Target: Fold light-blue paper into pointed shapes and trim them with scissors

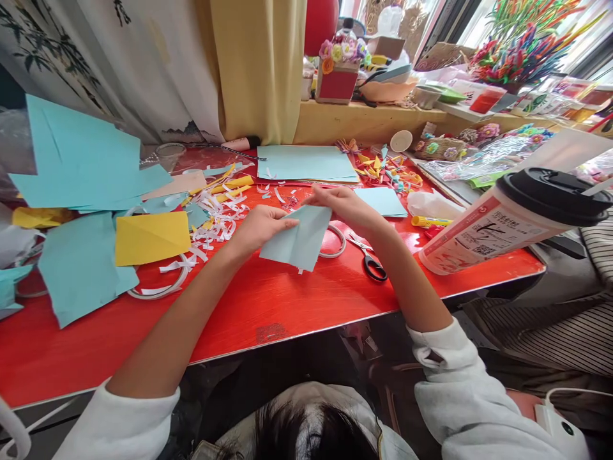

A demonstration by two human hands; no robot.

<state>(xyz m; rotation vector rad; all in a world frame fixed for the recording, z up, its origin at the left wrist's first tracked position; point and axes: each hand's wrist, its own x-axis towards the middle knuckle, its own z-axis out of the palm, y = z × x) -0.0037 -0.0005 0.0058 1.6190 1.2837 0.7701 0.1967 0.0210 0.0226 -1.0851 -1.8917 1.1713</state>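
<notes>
A light-blue sheet of paper point(299, 241) with a crease down it is held up over the red table point(230, 326). My left hand point(261, 227) pinches its left edge, thumb on top. At the upper right edge my right hand point(345, 207) is closed on the same sheet, some of its fingers hidden behind the paper. Just right of the sheet lie a ring-shaped roll point(334, 243) and scissors with black handles point(371, 259). Beyond my right hand rests a small stack of light-blue paper point(382, 201).
A tall cup with a black lid point(507, 220) stands at the right. Blue sheets point(86, 262), a yellow sheet point(153, 238) and white paper scraps point(223, 220) cover the left side. A larger blue stack point(306, 163) lies at the back. Someone in striped clothing point(550, 319) is at the right.
</notes>
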